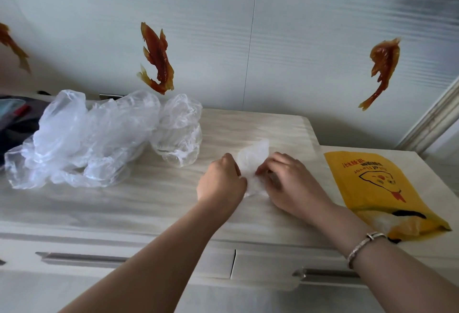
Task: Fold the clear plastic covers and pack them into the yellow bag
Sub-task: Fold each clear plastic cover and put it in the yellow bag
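Place: a home room.
Evidence: a pale wood-grain counter (248, 123) with drawer handles (82, 258) below its front edge; orange fish stickers (156, 59) on the white wall above the counter.

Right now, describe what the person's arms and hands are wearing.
Both forearms are bare, with no sleeves in view. The right wrist carries a slim silver bracelet with a small clasp. The left hand and right hand wear no gloves or visible rings.

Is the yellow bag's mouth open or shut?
Open: the near end of the yellow bag gapes toward the person, with clear plastic showing inside its mouth.
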Demonstrator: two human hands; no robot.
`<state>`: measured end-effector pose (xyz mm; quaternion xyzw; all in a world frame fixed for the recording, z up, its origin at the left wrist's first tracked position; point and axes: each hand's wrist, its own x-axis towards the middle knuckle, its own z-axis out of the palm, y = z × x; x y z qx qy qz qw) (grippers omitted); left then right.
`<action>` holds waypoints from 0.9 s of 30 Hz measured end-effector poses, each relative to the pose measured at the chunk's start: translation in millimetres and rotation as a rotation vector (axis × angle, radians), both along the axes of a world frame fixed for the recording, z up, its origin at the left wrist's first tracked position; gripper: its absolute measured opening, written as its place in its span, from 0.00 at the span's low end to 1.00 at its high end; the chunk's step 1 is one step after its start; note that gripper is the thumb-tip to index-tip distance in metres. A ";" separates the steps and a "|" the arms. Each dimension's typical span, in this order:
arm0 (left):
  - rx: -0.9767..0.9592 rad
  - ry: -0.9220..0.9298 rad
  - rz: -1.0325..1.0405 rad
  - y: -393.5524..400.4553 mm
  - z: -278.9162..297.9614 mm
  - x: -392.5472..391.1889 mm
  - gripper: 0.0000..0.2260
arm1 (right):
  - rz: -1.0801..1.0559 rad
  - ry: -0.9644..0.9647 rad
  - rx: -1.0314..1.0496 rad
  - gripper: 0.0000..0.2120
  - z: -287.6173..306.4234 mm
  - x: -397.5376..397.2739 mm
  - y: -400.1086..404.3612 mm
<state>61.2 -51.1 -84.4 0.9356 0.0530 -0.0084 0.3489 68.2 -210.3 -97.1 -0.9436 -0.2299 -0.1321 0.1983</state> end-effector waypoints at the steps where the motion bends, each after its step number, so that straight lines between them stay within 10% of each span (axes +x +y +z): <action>1: -0.017 -0.033 -0.001 1.6 0.2 0.4 0.07 | 0.007 0.030 -0.034 0.10 2.3 -2.7 -0.4; 11: -0.096 0.023 -0.243 8.2 10.9 -3.3 0.25 | -0.013 0.087 -0.171 0.17 4.0 -11.6 2.0; 18: -0.068 -0.001 -0.226 2.5 7.9 -1.5 0.03 | -0.088 0.232 0.289 0.06 2.3 -4.9 0.0; 27: -0.239 0.100 -0.046 3.4 3.0 13.5 0.20 | -0.265 0.369 0.707 0.07 -7.7 9.7 6.1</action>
